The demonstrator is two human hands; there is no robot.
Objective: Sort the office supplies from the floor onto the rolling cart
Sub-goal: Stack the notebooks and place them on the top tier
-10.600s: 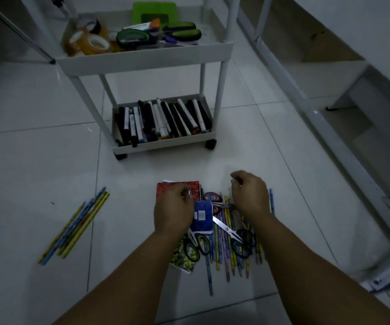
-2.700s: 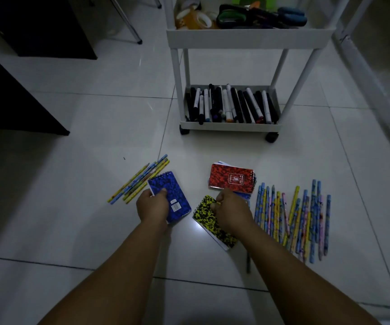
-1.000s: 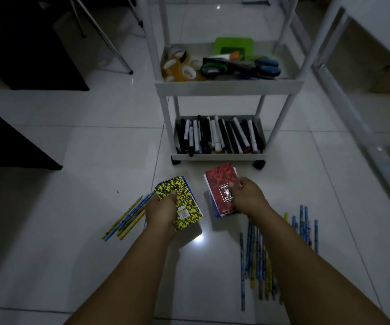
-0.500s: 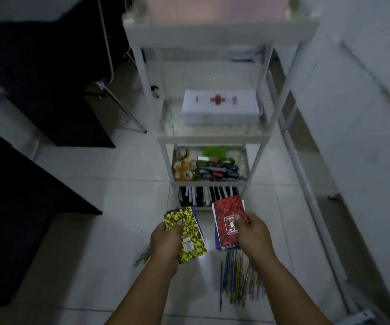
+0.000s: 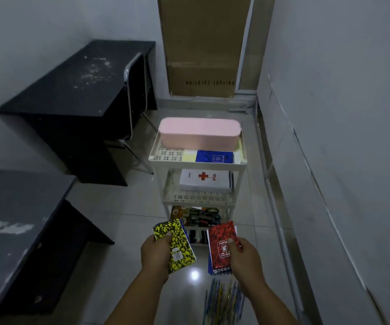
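A person stood before the cart (image 5: 242,160) at mid-frame, the left hand (image 5: 155,254) gripping a yellow notebook (image 5: 177,242) with a blue one just visible under it, the right hand (image 5: 245,256) gripping a red notebook (image 5: 221,240) stacked on others. Both stacks were held above the floor, low in the frame, near the cart's lower shelves. On the top shelf a blue notebook (image 5: 214,156) lay in front of a pink box (image 5: 200,132). A white first-aid box (image 5: 204,180) sat one shelf down. Pencils (image 5: 223,299) lay on the floor at the bottom right. Dark desks (image 5: 76,80) lined the left side.
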